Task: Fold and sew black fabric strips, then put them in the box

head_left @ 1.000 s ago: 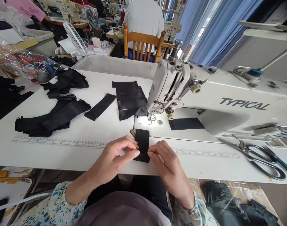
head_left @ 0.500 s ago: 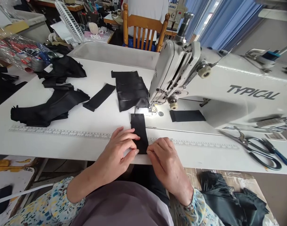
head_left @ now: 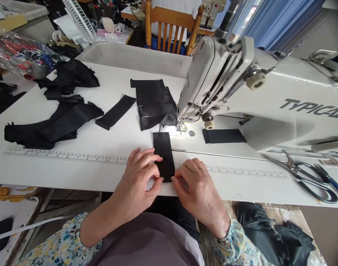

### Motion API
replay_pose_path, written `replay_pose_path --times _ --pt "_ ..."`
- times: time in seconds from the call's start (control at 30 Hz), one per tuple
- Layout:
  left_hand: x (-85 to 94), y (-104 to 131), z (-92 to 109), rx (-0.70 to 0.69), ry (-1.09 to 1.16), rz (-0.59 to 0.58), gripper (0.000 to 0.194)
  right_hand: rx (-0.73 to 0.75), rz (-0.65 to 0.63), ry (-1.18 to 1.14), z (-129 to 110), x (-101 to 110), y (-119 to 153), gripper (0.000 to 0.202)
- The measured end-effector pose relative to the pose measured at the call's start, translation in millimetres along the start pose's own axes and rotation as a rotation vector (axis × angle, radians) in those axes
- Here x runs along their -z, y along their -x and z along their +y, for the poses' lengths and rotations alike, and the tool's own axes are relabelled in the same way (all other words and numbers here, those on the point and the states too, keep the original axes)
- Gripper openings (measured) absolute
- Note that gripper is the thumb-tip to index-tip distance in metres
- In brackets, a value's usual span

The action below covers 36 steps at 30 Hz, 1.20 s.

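A black fabric strip [head_left: 164, 155] lies flat on the white sewing table, its far end just short of the presser foot. At the strip's near left corner, my left hand [head_left: 142, 177] pinches the edge between thumb and index finger, the other fingers curled along its left side. My right hand [head_left: 195, 184] pinches the near right corner, fingers folded in. The white sewing machine [head_left: 213, 81] stands beyond, its lamp lighting the needle area. Overlapping black pieces [head_left: 155, 103] lie left of the needle, with a single black strip [head_left: 116, 112] beside them.
Large scissors [head_left: 304, 173] and blue-handled snips [head_left: 331, 181] lie at the right. Another black strip [head_left: 224, 136] rests under the machine arm. Black fabric heaps [head_left: 52, 122] cover the left side. A printed ruler [head_left: 74, 155] runs along the table. A wooden chair [head_left: 173, 26] stands behind.
The view has shifted slightly, so the machine appears larger and farther right. Both hands stay at the strip's near corners, with only small finger movements.
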<state>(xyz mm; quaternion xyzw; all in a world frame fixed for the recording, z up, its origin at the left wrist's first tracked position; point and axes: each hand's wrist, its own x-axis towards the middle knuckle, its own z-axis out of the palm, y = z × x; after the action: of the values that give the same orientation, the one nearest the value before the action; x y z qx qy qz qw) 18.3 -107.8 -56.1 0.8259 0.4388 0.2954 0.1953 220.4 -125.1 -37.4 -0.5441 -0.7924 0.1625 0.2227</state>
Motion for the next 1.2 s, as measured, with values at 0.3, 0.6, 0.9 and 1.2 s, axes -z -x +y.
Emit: replay_pose_path --times 0.3,0.6,0.9,1.2 --pt "2.2 -2 2 0.021 0.026 -0.009 0.020 -0.003 -0.034 -0.012 1 2 0 0.016" --pt "0.4 -3 2 0.016 0.001 -0.022 0.020 0.006 -0.044 0.011 2 1 0 0.017" --pt "13.2 -2 -5 -0.008 0.064 -0.116 0.024 -0.012 -0.064 -0.097 7 5 -1 0.016" --pt "30.7 -21 -18 -0.360 0.003 -0.289 0.045 -0.020 -0.096 -0.109 7 6 -2 0.017"
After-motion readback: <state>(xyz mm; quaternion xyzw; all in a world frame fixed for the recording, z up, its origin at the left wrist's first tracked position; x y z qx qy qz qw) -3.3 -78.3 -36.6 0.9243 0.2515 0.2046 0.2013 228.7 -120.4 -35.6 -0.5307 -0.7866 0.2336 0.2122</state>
